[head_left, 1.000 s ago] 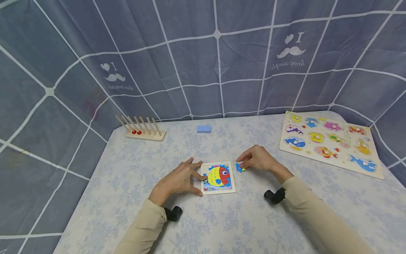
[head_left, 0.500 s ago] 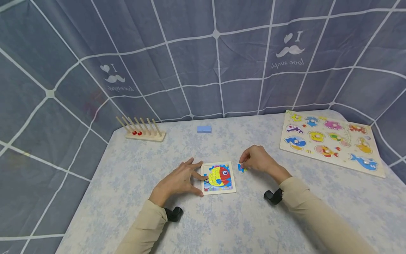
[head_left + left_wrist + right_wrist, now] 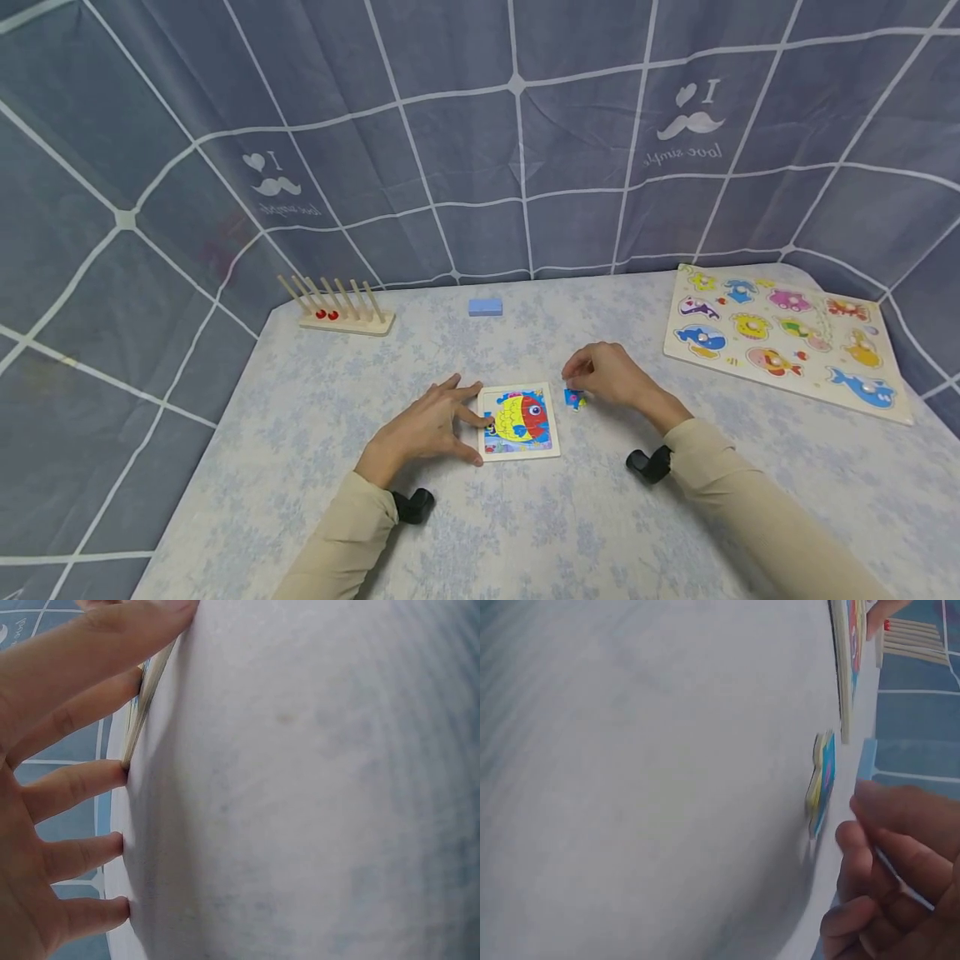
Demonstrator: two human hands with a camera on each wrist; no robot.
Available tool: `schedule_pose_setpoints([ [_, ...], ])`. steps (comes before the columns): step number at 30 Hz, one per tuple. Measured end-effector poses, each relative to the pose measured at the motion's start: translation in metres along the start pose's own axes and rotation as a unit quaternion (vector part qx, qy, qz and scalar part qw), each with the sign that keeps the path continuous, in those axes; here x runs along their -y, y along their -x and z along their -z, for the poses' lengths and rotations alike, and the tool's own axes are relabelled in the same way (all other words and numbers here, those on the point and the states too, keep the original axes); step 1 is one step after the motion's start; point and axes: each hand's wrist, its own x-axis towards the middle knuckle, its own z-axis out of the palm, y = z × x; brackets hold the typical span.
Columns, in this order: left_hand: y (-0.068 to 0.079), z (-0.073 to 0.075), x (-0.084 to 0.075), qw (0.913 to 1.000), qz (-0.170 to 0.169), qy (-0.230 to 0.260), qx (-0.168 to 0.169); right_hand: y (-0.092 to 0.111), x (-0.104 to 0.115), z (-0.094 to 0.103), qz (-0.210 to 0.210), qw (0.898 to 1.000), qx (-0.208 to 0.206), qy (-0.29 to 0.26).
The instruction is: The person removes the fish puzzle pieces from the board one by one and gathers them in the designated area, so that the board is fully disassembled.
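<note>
A square wooden jigsaw puzzle (image 3: 517,421) with a yellow and red fish lies in its frame near the middle of the table. Spread around its left side is my left hand (image 3: 426,425); one fingertip presses the picture, while the thumb touches the lower-left corner. In the left wrist view its fingers (image 3: 71,791) meet the frame's edge. Just right of the frame lies a loose blue and yellow puzzle piece (image 3: 575,400). My right hand (image 3: 611,375) hovers right over it, fingers loosely bent; the right wrist view shows a gap between the fingertips and the piece (image 3: 823,784).
At the back left stands a wooden peg rack (image 3: 348,321) with red beads. A blue block (image 3: 485,307) sits at the back middle. A large sea-animal knob puzzle board (image 3: 787,342) lies at the right. A checked curtain (image 3: 450,150) hangs behind the table.
My right hand has shifted the loose piece slightly right and turned it; its fingers now sit off the piece's upper edge. The left hand stays on the puzzle frame.
</note>
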Motion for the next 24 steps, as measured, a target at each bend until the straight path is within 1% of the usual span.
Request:
schedule_pose_setpoints([
  [2,0.0,0.0,0.001,1.0,0.001,-0.002,0.002,-0.004,0.002,-0.004,0.016,1.0,-0.001,0.001],
  [5,0.0,0.0,0.002,1.0,0.003,-0.003,0.005,-0.01,0.01,-0.012,0.047,0.999,0.014,0.001],
  [10,-0.001,0.0,0.003,0.9999,-0.002,-0.007,0.01,-0.02,0.028,-0.024,0.102,0.992,0.071,-0.015],
  [14,0.0,0.001,0.003,0.9999,-0.006,-0.004,0.011,-0.025,0.039,-0.031,0.131,0.984,0.119,-0.019],
  [19,0.001,0.001,0.003,0.9999,-0.012,0.0,0.004,-0.029,0.044,-0.036,0.132,0.979,0.154,-0.004],
  [22,0.001,0.001,0.003,0.9999,-0.011,0.004,0.0,-0.029,0.045,-0.038,0.125,0.979,0.164,0.003],
  [24,0.001,0.001,0.003,0.9999,-0.009,0.006,-0.001,-0.03,0.046,-0.038,0.127,0.978,0.166,0.011],
])
